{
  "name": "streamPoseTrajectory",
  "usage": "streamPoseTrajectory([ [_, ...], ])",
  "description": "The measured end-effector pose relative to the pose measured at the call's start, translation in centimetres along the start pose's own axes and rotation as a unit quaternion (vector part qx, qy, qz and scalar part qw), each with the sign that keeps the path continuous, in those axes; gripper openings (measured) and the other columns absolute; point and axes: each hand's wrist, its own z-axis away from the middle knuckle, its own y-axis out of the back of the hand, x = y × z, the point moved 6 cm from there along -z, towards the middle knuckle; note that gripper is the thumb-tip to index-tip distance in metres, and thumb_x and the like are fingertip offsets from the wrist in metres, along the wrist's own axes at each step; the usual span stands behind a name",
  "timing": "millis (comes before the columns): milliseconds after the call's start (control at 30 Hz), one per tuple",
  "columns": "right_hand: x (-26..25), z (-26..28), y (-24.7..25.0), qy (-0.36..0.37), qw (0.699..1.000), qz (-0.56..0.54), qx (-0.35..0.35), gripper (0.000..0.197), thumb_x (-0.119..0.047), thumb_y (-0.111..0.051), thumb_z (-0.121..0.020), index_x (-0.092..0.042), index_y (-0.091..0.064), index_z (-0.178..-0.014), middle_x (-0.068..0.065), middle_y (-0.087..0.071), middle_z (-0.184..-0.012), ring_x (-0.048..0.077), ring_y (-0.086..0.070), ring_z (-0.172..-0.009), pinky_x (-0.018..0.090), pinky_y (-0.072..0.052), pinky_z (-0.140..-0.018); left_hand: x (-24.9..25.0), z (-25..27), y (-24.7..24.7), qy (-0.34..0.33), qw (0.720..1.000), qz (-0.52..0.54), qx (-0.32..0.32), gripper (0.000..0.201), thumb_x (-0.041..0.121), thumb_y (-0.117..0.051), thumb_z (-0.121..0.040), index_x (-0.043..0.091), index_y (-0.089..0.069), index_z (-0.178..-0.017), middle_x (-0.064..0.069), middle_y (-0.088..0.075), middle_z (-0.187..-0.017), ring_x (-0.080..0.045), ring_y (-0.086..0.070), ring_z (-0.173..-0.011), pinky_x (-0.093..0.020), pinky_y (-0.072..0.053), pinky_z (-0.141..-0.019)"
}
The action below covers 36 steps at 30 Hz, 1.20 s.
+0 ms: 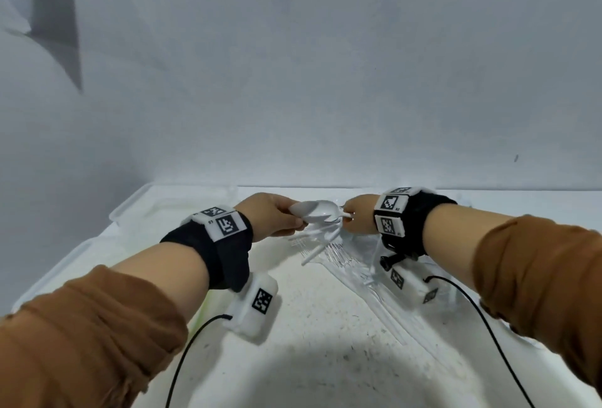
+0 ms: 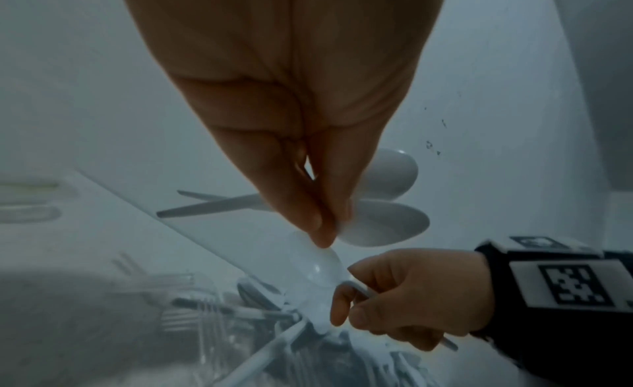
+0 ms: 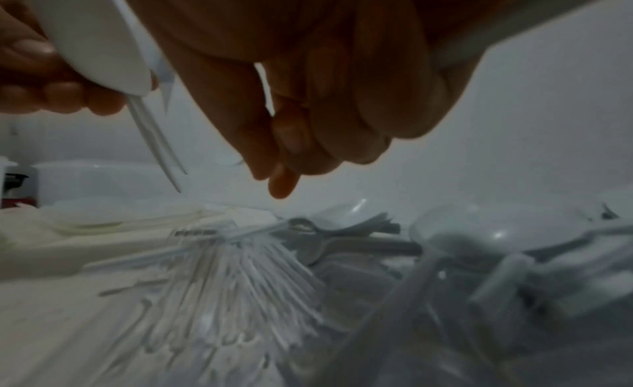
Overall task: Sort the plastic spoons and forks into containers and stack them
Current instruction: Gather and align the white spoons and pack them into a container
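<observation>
While the left hand [image 1: 270, 217] pinches a bunch of white plastic spoons [image 1: 314, 210] above the desk's [image 1: 325, 326] far edge, the right hand [image 1: 358, 214] grips one spoon handle [image 2: 363, 291] over the cutlery pile [image 1: 338, 253].

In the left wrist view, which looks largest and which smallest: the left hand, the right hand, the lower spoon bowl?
1. left hand, though nearness to the camera enlarges it.
2. right hand.
3. lower spoon bowl, partly hidden by the left fingers.
</observation>
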Motion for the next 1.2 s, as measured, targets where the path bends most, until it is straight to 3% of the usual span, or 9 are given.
streamPoseTrajectory([
  [200, -0.3, -0.7, -0.7, 0.032, 0.999, -0.036, 0.01, 0.024, -0.024, -0.05, -0.092, -0.014, -0.061, -0.111, 0.006, -0.063, -0.112, 0.023, -0.056, -0.094, 0.028, -0.041, -0.078, -2.9, -0.5, -1.8, 0.052, 0.981, -0.165, -0.088, 0.024, 0.001, -0.065, -0.084, 0.014, -0.071, -0.102, 0.004, -0.069, -0.077, -0.001, -0.062, -0.062, -0.01, -0.053, -0.071],
  [400, -1.2, -1.5, -0.8, 0.056, 0.998, -0.02, -0.002, 0.011, -0.023, -0.053, -0.091, -0.02, -0.055, -0.081, -0.005, -0.048, -0.077, 0.017, -0.045, -0.083, 0.023, -0.034, -0.062, -2.5, -0.7, -1.0, 0.039, 0.972, -0.218, -0.076, 0.015, 0.01, -0.059, -0.089, 0.019, -0.068, -0.095, 0.01, -0.065, -0.062, 0.0, -0.056, -0.049, -0.011, -0.051, -0.06],
  [567, -1.9, -2.3, -1.0, 0.038, 0.999, 0.008, -0.021, 0.036, -0.021, -0.053, -0.09, -0.018, -0.033, -0.061, -0.004, -0.036, -0.063, 0.022, -0.04, -0.075, 0.024, -0.028, -0.052, -0.4, -0.5, 0.4, -0.017, 0.924, -0.381, -0.027, 0.014, 0.038, -0.062, -0.087, 0.031, -0.065, -0.098, 0.009, -0.054, -0.082, -0.01, -0.051, -0.076, -0.023, -0.041, -0.071],
  [667, -2.3, -2.4, -1.1, 0.032, 0.998, 0.017, -0.049, 0.007, -0.014, -0.058, -0.086, -0.018, -0.063, -0.082, -0.004, -0.05, -0.071, 0.018, -0.047, -0.069, 0.019, -0.032, -0.045, -0.1, -0.6, -0.1, -0.051, 0.916, -0.397, -0.031, 0.025, 0.036, -0.059, -0.089, 0.022, -0.061, -0.11, 0.006, -0.053, -0.112, -0.015, -0.053, -0.102, -0.029, -0.041, -0.089],
  [733, -2.4, -2.1, -1.0, 0.031, 0.997, 0.017, -0.063, 0.019, -0.012, -0.06, -0.084, -0.017, -0.068, -0.099, -0.004, -0.055, -0.072, 0.01, -0.05, -0.051, 0.012, -0.035, -0.035, 0.0, -0.5, -1.2, -0.066, 0.895, -0.439, -0.055, 0.019, 0.028, -0.051, -0.093, 0.016, -0.053, -0.107, 0.001, -0.056, -0.103, -0.02, -0.053, -0.094, -0.027, -0.041, -0.077],
  [800, -2.3, -1.8, -0.7, 0.024, 0.997, 0.018, -0.07, 0.012, -0.01, -0.058, -0.085, -0.018, -0.065, -0.092, -0.005, -0.05, -0.062, 0.004, -0.045, -0.034, 0.008, -0.029, -0.028, -0.1, -0.4, -2.4, -0.08, 0.877, -0.468, -0.077, 0.005, 0.019, -0.044, -0.094, 0.018, -0.045, -0.099, 0.002, -0.049, -0.086, -0.018, -0.046, -0.081, -0.021, -0.034, -0.06],
  [867, -2.0, -1.6, -0.3, 0.011, 0.997, 0.004, -0.072, 0.008, -0.01, -0.056, -0.086, -0.016, -0.059, -0.081, -0.005, -0.051, -0.06, 0.003, -0.044, -0.035, 0.011, -0.034, -0.034, -0.6, -0.4, -3.3, -0.079, 0.861, -0.492, -0.105, 0.004, 0.017, -0.042, -0.094, 0.017, -0.045, -0.097, 0.003, -0.046, -0.084, -0.016, -0.043, -0.079, -0.019, -0.03, -0.055],
  [1000, 0.0, -1.5, 0.0, -0.014, 0.99, -0.123, -0.072, 0.01, -0.01, -0.056, -0.084, -0.014, -0.062, -0.079, 0.001, -0.068, -0.071, 0.01, -0.057, -0.042, 0.021, -0.05, -0.056, -1.9, -0.8, -4.1, -0.063, 0.827, -0.533, -0.168, 0.028, 0.026, -0.053, -0.091, 0.013, -0.059, -0.116, -0.003, -0.061, -0.109, -0.015, -0.047, -0.088, -0.022, -0.034, -0.074],
  [1200, 3.0, 0.1, 1.5, -0.066, 0.979, -0.192, -0.009, 0.011, -0.016, -0.057, -0.087, -0.006, -0.062, -0.084, 0.008, -0.073, -0.085, 0.013, -0.058, -0.043, 0.023, -0.051, -0.054, -2.6, -1.7, -4.5, -0.042, 0.806, -0.564, -0.174, 0.039, 0.031, -0.066, -0.085, 0.014, -0.058, -0.12, -0.004, -0.061, -0.115, -0.02, -0.055, -0.101, -0.024, -0.036, -0.077],
])
